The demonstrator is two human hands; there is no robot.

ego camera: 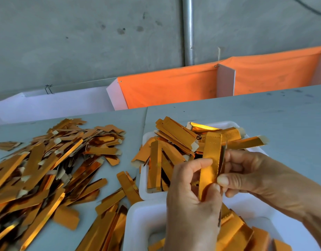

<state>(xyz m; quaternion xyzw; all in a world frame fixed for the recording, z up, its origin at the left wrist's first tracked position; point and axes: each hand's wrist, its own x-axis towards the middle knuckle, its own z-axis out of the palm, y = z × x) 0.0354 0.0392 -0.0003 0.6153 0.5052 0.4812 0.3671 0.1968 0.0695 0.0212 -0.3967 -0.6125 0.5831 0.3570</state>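
We hold one gold strip (210, 160) between both hands, right of centre and near us, above the spot where two white trays meet. The strip stands almost upright, its top leaning a little to the right, and its shiny face is turned toward us. Our left hand (190, 196) is curled round the strip's lower half, with the forefinger against its left edge and the thumb at its bottom end. Our right hand (246, 176) pinches the strip's right edge, thumb in front and the other fingers bent behind it. So both hands are grasping the same strip and neither is loose. Behind the strip lies the far tray (144, 178), heaped with more gold strips, several of which stick out over its rim. The near tray (138, 223) sits just below our hands and holds a layer of strips on its right side. To the left, a big pile of strips (47, 169) spreads across the grey table (264, 115), and a few loose ones lie between the pile and the trays. Along the table's far edge hangs an orange cloth (174, 87) with a white board (225, 80) standing against it. Beyond that are a concrete wall (83, 42) and an upright metal pipe (188, 29).
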